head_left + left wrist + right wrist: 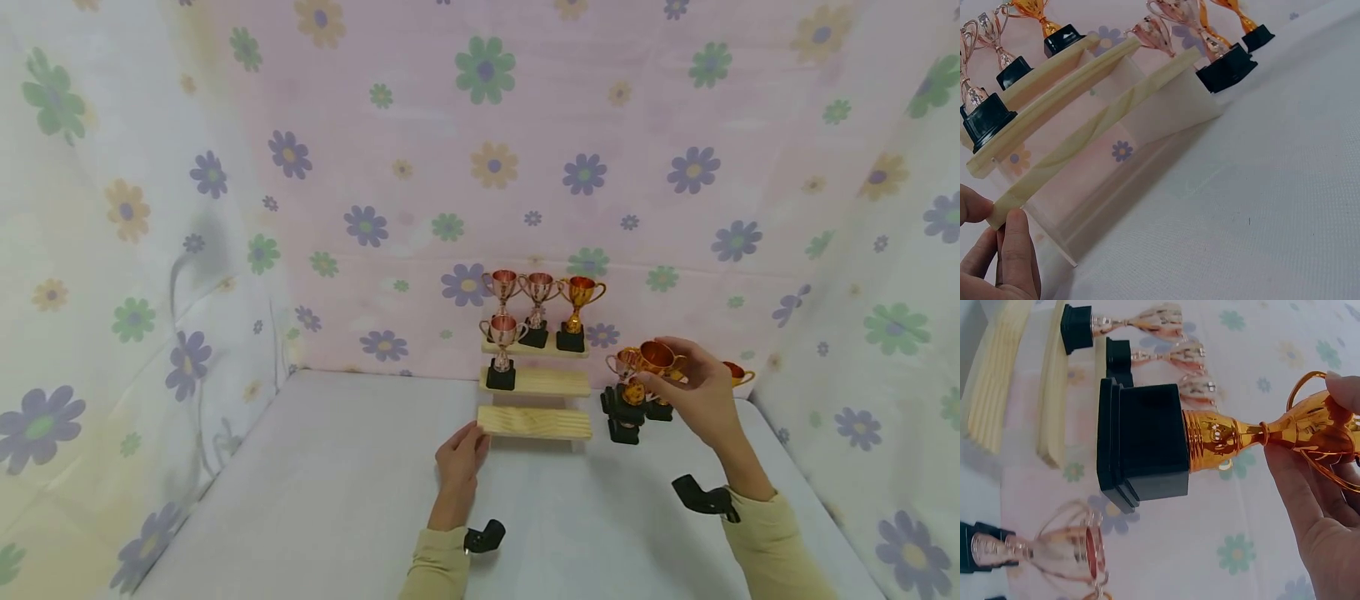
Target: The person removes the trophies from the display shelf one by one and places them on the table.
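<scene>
My right hand [703, 392] holds a gold trophy cup [657, 358] by its bowl, thumb on one side and fingers on the other. The trophy's black square base [1147, 437] shows large in the right wrist view. My left hand [459, 462] pinches the left end of the lowest wooden step [534, 422] of a three-tier display stand. On the top step [551, 347] stand two rose-gold trophies and a gold trophy [577, 310]. A rose-gold trophy [502, 342] stands at the left of the middle step [555, 382].
Several more trophies stand on the white tabletop [337, 483] right of the stand, including a rose-gold trophy [1063, 550], partly hidden behind my right hand and its cup. A flowered cloth [420, 167] hangs behind and at both sides.
</scene>
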### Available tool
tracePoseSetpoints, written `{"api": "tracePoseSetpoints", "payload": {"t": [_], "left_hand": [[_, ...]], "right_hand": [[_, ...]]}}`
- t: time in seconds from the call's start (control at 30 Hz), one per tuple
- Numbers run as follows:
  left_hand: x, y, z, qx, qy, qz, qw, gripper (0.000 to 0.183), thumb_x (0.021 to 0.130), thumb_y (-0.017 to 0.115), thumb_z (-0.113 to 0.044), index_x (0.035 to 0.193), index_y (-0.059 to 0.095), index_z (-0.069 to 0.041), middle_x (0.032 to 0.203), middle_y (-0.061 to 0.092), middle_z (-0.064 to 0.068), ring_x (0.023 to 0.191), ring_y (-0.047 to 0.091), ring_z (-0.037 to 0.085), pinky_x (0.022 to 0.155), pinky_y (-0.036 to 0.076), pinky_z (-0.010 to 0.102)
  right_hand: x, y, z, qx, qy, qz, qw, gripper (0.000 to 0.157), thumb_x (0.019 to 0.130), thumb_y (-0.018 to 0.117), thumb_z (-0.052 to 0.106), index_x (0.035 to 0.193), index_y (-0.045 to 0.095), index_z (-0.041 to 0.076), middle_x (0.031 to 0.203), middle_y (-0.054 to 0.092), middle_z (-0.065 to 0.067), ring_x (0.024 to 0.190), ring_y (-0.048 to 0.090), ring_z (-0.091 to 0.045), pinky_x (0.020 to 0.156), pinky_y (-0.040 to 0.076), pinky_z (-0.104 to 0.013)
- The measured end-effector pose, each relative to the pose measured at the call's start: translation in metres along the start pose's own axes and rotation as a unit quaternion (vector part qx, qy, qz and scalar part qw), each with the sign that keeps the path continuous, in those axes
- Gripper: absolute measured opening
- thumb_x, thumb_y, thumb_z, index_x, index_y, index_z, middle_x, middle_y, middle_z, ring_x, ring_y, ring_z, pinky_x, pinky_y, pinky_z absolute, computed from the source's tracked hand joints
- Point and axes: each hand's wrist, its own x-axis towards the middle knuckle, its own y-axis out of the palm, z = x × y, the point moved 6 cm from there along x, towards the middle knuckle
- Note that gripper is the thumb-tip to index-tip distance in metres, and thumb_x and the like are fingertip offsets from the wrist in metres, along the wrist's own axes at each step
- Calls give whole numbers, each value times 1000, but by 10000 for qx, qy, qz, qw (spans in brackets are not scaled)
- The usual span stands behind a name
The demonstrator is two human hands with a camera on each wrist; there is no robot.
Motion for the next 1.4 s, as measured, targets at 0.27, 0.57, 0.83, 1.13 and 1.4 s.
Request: {"api": "tracePoseSetpoints", "payload": {"t": [0.27,0.57,0.83,1.13,1.4], "left_hand": [[1,0,-1,-39,-8,72,10000,36,95,67,-2,128,62,10,120,64,23,96,68,17,89,61,27],[1,1,-2,-10,27,21,10000,34,96,66,-2,128,62,11,120,64,23,95,68,16,90,61,28],[3,1,-1,-107,105,19,9999,32,95,66,0,125,63,12,113,66,20,91,68,15,87,61,26],[4,1,0,-127,107,-20,9999,33,94,67,0,125,64,11,110,67,18,89,68,14,85,62,26],[4,2,1,-220,101,-53,9997,34,93,68,1,125,63,13,109,67,18,89,68,15,85,62,25]], "right_hand": [[-14,-30,-15,503,11,-74,9987,47,87,70,-16,132,57,-10,119,66,11,100,66,-2,77,59,-13],[-35,-46,-36,356,73,-136,9992,48,84,70,-19,130,57,-12,118,62,8,96,64,-3,80,57,-11],[-48,-60,-70,-109,449,-146,9988,50,89,71,-10,136,58,-4,123,61,18,102,64,5,82,55,-9],[-49,-67,-114,-166,1190,-191,9926,53,92,73,1,141,53,-4,113,61,30,101,60,13,80,53,-5],[-43,-67,-145,-538,1772,-37,9827,64,96,73,19,148,44,-6,116,55,28,100,54,16,80,51,-5]]}}
